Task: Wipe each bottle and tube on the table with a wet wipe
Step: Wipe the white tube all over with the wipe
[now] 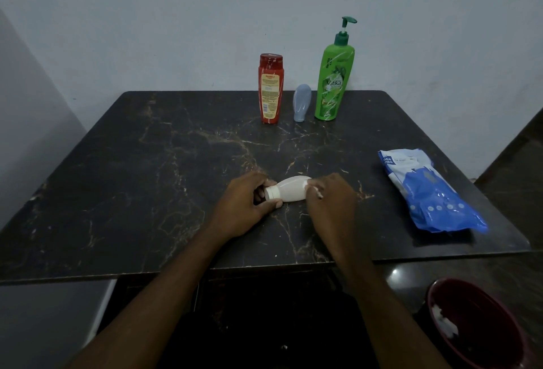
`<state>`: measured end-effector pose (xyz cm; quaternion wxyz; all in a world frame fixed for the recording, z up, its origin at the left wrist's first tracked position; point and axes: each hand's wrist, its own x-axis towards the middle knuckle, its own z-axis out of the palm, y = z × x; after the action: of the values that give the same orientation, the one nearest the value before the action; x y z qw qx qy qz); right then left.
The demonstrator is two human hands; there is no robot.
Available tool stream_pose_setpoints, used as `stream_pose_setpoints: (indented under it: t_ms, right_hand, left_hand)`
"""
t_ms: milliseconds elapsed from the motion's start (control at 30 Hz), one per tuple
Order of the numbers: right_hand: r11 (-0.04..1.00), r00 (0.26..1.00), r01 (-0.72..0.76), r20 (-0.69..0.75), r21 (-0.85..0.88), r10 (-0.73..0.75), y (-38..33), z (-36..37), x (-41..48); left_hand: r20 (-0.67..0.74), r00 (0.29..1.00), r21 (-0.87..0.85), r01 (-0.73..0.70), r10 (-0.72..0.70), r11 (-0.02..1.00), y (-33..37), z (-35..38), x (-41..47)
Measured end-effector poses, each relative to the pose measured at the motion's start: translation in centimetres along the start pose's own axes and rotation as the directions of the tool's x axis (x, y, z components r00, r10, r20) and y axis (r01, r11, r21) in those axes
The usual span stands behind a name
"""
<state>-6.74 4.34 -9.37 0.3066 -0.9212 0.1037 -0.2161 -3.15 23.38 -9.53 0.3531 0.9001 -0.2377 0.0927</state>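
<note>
A small white bottle lies on its side near the front middle of the dark marble table. My left hand grips its capped end. My right hand holds a white wet wipe against the bottle's other end. At the back stand a red bottle, a grey tube on its cap, and a tall green pump bottle.
A blue and white pack of wet wipes lies on the table's right side. Below the table at the lower right sits a dark red bin with white wipes in it. A pale wall runs behind the table.
</note>
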Motion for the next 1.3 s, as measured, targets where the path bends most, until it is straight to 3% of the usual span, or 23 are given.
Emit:
stream_pose_setpoints:
  t_ms: [167, 433, 633, 900, 1000, 1167, 1300]
  right_hand:
    - [0.965, 0.964, 0.237, 0.097, 0.114, -0.248, -3.0, 1.3, -2.1]
    - [0.999, 1.000, 0.006, -0.010, 0.042, -0.006, -0.7, -0.2, 0.0]
    - [0.939, 0.948, 0.292, 0.077, 0.182, -0.310, -3.5, 0.4, -2.3]
    - [0.998, 0.999, 0.039, 0.014, 0.049, -0.040, -0.1, -1.1, 0.8]
    - [0.997, 0.999, 0.038, 0.016, 0.074, -0.040, -1.4, -0.6, 0.0]
    - [0.964, 0.966, 0.234, 0.080, 0.127, -0.246, -2.7, 0.8, -2.0]
    - [0.988, 0.992, 0.112, 0.043, 0.107, -0.117, -0.9, -0.5, -0.7]
  left_hand:
    - [0.007, 1.000, -0.008, -0.002, 0.002, 1.000, 0.1, -0.1, -0.1]
    - [0.004, 1.000, 0.007, -0.019, 0.019, 1.000, 0.1, 0.1, -0.1]
    - [0.001, 0.998, 0.037, -0.056, 0.056, 0.998, -0.2, 0.3, -0.2]
    - [0.007, 0.998, 0.016, -0.066, 0.066, 0.998, -0.4, 0.4, -0.1]
    - [0.000, 0.998, 0.013, -0.064, 0.064, 0.998, -0.3, 0.3, -0.1]
    - [-0.002, 0.998, -0.003, -0.070, 0.070, 0.998, -0.3, 0.3, -0.2]
    - [0.007, 0.998, -0.004, -0.068, 0.068, 0.998, -0.4, 0.2, -0.2]
